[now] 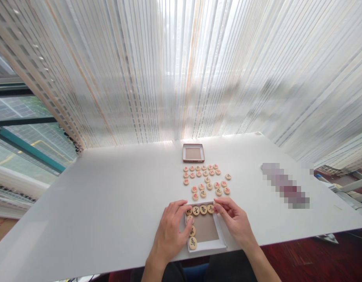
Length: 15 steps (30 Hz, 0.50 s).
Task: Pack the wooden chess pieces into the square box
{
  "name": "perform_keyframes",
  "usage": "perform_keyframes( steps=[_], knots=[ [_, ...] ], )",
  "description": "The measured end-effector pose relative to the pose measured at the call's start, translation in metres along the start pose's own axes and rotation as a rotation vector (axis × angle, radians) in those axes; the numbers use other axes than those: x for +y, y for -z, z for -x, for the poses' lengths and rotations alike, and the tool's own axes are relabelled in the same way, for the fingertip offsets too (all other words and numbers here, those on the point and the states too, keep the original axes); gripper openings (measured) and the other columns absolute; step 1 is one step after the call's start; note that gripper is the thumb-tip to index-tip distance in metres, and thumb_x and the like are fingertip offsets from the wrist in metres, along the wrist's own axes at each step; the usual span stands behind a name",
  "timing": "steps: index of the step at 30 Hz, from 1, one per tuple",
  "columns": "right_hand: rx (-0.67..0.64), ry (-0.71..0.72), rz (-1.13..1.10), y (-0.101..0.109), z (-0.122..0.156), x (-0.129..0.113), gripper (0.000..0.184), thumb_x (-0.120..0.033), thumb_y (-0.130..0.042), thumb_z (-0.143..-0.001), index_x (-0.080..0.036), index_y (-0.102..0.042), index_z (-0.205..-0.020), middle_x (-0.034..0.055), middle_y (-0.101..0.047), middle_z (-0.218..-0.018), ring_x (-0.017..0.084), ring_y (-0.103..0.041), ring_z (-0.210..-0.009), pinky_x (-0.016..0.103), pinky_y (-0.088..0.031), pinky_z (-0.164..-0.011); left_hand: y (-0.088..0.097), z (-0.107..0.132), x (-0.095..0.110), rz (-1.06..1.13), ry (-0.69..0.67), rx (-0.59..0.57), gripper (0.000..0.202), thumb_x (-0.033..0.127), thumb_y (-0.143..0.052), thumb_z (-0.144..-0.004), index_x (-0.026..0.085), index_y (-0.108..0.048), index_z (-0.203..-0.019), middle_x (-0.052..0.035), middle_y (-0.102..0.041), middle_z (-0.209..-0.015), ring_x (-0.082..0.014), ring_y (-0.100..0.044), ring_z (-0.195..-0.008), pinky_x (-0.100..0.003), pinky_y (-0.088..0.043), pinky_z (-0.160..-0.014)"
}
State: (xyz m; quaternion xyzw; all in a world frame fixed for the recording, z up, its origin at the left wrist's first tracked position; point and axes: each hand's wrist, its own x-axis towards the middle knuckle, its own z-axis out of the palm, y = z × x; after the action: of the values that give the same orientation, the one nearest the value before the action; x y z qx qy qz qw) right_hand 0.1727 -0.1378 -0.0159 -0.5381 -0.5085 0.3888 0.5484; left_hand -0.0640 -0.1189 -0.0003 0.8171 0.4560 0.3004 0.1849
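Note:
A shallow white box [208, 246] lies near the table's front edge, with black-lettered Chinese chess pieces [203, 210] flat along its far and left sides. My left hand [173, 225] rests over the box's left wall, fingers apart. Its thumb touches a piece in the left column and its fingertips are at the far left corner. At the far right corner, my right hand [232, 219] has thumb and forefinger pinched together beside a horse piece [210, 208]; what is between them is mostly hidden. The box's brown bottom shows in the middle.
Beyond the box, several red- and black-lettered pieces [199, 173] lie in loose rows on the white table [124, 203]. Behind them is a brown-rimmed box lid [193, 153]. A blurred-out object [286, 186] lies at the right. Striped curtains [175, 78] hang along the far edge.

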Motion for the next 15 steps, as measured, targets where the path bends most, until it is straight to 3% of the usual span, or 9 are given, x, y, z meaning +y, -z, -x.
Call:
perform_keyframes(
  steps=[15],
  knots=[
    [-0.012, -0.035, 0.023, 0.0031, 0.0012, 0.0037, 0.038, -0.044, -0.057, -0.097, -0.026, -0.066, -0.129, 0.0083, -0.066, -0.122, 0.022, -0.07, -0.094, 0.036, -0.058, -0.091, -0.0005, 0.0007, 0.0002, 0.025, 0.0, 0.003, 0.026, 0.026, -0.057, -0.094, 0.025, -0.061, -0.12, -0.0085, -0.06, -0.128, -0.0269, -0.056, -0.12, -0.047, -0.049, -0.101]
  ],
)
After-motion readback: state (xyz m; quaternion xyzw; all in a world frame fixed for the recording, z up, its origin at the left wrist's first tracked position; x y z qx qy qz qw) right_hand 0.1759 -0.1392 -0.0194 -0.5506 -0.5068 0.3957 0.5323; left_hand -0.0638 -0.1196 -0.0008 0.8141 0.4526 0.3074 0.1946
